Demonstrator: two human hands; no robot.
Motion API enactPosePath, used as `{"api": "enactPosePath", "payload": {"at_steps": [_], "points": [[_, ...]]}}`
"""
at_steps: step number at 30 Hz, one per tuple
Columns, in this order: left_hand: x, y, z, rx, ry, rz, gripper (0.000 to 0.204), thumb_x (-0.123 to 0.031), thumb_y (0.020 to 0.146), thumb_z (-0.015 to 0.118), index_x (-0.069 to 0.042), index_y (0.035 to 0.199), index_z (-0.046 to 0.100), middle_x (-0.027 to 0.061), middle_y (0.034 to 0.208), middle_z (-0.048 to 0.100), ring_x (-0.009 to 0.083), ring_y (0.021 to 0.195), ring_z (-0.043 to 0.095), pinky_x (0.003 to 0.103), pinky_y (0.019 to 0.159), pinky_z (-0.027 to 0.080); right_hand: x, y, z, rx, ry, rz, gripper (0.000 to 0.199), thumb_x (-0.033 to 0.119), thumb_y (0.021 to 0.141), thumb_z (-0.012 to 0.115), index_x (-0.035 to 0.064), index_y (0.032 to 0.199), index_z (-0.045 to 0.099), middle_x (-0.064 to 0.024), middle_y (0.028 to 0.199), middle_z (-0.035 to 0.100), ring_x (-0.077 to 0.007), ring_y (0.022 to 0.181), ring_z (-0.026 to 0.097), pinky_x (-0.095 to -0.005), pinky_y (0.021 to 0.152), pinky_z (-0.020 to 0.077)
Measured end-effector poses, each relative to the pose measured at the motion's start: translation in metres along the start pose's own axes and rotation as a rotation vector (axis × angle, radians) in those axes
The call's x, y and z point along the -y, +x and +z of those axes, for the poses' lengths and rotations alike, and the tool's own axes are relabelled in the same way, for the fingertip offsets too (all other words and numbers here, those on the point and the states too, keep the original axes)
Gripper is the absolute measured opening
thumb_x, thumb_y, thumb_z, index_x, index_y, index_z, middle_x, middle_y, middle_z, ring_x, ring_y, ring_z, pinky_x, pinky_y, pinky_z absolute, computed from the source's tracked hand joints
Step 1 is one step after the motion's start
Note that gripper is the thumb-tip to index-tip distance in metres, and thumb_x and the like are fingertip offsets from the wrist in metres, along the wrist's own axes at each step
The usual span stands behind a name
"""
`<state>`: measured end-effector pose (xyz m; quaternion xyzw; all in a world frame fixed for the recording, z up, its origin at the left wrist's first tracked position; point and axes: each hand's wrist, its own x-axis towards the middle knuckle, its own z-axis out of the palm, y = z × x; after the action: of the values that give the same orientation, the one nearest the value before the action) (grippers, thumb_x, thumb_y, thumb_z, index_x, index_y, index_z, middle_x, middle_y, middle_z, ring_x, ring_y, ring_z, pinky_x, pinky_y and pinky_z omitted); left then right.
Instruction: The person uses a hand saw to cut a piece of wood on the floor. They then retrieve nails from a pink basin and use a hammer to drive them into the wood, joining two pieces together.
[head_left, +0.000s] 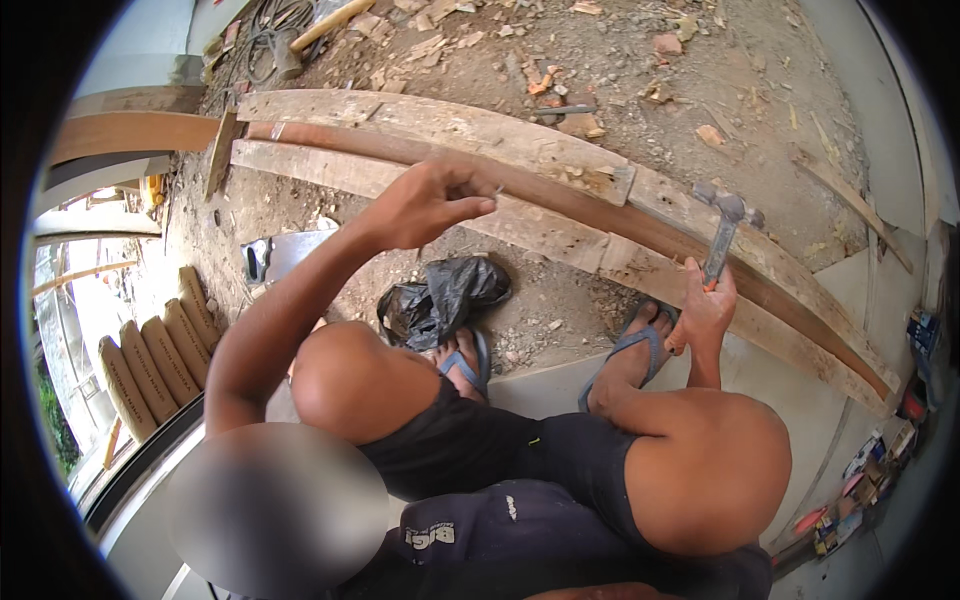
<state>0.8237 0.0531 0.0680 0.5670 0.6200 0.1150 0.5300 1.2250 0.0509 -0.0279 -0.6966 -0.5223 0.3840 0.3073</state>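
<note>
My right hand [708, 312] is wrapped round the orange handle of a claw hammer [722, 235], its metal head up and over the wooden boards. My left hand [440, 203] is raised above the boards, thumb and fingers pinched together. A small thin nail [499, 189] seems to stick out at its fingertips. Below both hands runs a long wooden assembly: a pale far board [440, 122], a pale near board [560, 237] and a reddish-brown strip [385, 148] between them. A short wooden crosspiece [220, 150] stands at its left end.
A black plastic bag [445, 295] lies between my sandalled feet and the boards. A handsaw [285, 255] rests on the dirt to its left. Several brown sacks [150, 370] stand at far left. Cables [275, 40], a wooden handle [333, 22] and rubble lie beyond.
</note>
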Motion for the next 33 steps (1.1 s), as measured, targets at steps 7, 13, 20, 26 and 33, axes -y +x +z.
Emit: {"api": "enactPosePath", "payload": {"at_steps": [7,13,20,26,33], "points": [[-0.073,0.185,0.108,-0.078,0.019,0.218,0.03,-0.03,0.094,0.063,-0.005,0.11,0.069,0.0168,0.106,0.07,0.0305,0.101,0.067,0.04,0.087,0.051,0.026,0.065,-0.027,0.042,0.441,0.098,0.018,0.018,0.098,0.064,0.0058,0.09,0.053,0.0037,0.065,0.046,-0.0048,0.051,0.044,-0.0228,0.046,0.037],[-0.029,0.197,0.16,-0.375,0.038,0.312,0.021,-0.025,0.093,0.066,-0.004,0.091,0.067,0.0125,0.078,0.064,0.0234,0.071,0.059,0.037,0.07,0.048,0.008,0.064,-0.025,0.054,0.55,0.176,0.018,0.016,0.096,0.064,0.0064,0.09,0.051,0.004,0.062,0.045,-0.0042,0.05,0.044,-0.0227,0.044,0.0354],[-0.028,0.179,0.159,-0.528,-0.19,0.026,0.021,-0.024,0.093,0.066,-0.004,0.094,0.07,0.008,0.079,0.07,0.0162,0.07,0.063,0.036,0.069,0.05,0.006,0.066,-0.016,0.222,0.383,0.155,0.017,0.017,0.098,0.064,0.0052,0.09,0.055,0.0036,0.062,0.048,-0.0047,0.051,0.044,-0.0239,0.046,0.0359],[-0.036,0.177,0.169,-0.629,-0.054,-0.018,0.02,-0.021,0.088,0.067,-0.002,0.094,0.072,0.0169,0.086,0.072,0.0342,0.08,0.068,0.042,0.077,0.053,0.016,0.091,-0.016,0.353,0.123,-0.023,0.02,0.019,0.093,0.068,0.0034,0.088,0.057,0.003,0.061,0.045,-0.006,0.053,0.042,-0.0261,0.047,0.0338],[-0.013,0.172,0.193,-0.862,0.062,0.093,0.019,-0.019,0.09,0.063,-0.004,0.097,0.071,0.0187,0.094,0.068,0.0371,0.099,0.061,0.048,0.091,0.045,0.05,0.107,-0.024,0.466,0.017,-0.07,0.023,0.022,0.093,0.068,0.0031,0.087,0.058,0.0028,0.061,0.042,-0.0071,0.055,0.038,-0.0278,0.049,0.0315]]}}
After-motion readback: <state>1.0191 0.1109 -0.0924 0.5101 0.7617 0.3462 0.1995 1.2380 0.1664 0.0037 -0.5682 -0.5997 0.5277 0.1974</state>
